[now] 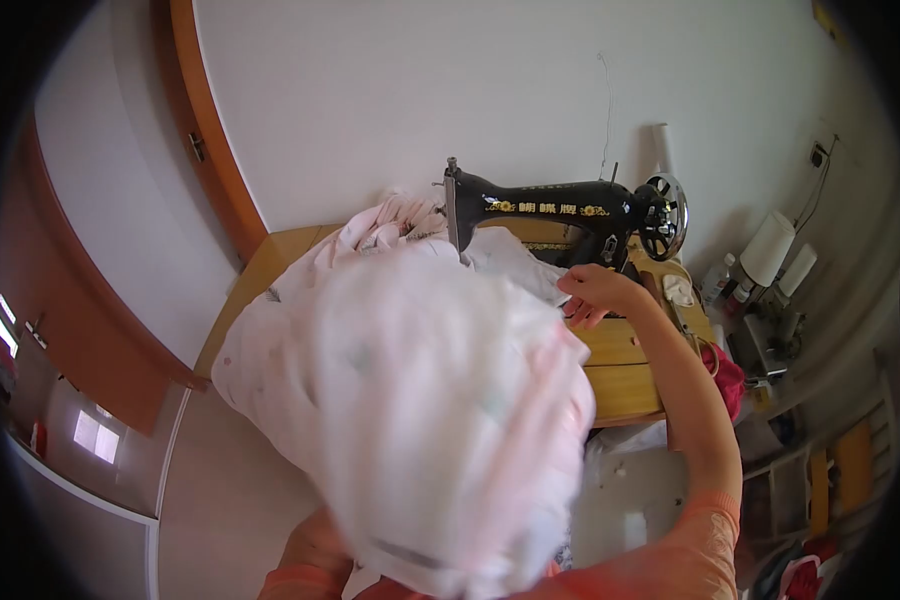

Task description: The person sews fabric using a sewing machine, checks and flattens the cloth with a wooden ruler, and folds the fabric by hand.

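Observation:
A large bundle of white-and-pink patterned fabric [440, 400] fills the middle of the view, blurred by motion in front. It spreads over the left of the sewing table [625, 385] and hangs down toward me. Beside the black sewing machine [560, 205], my right hand [600, 292] pinches the fabric's edge between thumb and fingers. Part of the cloth lies at the machine's needle end, where the needle and presser foot are hidden. My left forearm shows at the bottom, but the raised cloth covers my left hand and its fingers.
A chrome handwheel [662, 217] sits at the machine's right end. Farther right stand a white thread cone [768, 250] and small bottles [718, 278]. Red cloth [725, 380] hangs by the table's right side. A wooden door frame [210, 130] is at left.

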Tool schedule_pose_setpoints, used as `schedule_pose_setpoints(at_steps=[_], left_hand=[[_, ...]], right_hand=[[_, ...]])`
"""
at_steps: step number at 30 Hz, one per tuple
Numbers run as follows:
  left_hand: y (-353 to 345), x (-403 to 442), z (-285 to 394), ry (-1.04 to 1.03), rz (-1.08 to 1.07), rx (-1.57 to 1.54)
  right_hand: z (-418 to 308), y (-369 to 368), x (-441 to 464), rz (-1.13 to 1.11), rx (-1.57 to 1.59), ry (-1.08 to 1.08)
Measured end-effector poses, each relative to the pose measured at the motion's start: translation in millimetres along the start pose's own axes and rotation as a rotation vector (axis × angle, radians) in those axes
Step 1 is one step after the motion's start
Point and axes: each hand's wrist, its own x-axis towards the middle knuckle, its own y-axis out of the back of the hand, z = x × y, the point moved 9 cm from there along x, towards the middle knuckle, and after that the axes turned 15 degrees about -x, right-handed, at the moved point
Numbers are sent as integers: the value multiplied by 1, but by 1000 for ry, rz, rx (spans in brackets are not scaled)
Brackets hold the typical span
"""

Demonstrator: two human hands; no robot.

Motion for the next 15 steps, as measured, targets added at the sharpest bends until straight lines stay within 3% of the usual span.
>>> schedule_pose_setpoints(at_steps=[3, 7, 10, 11, 13, 14, 15], left_hand=[[-20, 11, 3, -52, -75, 23], [-6, -23, -5, -37, -356, -82], [75, -84, -23, 259, -522, -227], [134, -84, 11, 307, -277, -357], [263, -95, 10, 34, 247, -282], [334, -98, 0, 105, 634, -83], [387, -95, 4, 45, 914, 135]], right_hand=[[9, -8, 3, 13, -31, 19], [19, -13, 19, 63, 72, -18], [12, -11, 17, 169, 35, -21], [11, -9, 18, 213, 25, -19], [4, -9, 24, 275, -47, 1], [-1, -9, 28, 309, -80, 10], [-8, -10, 33, 321, -142, 32]])
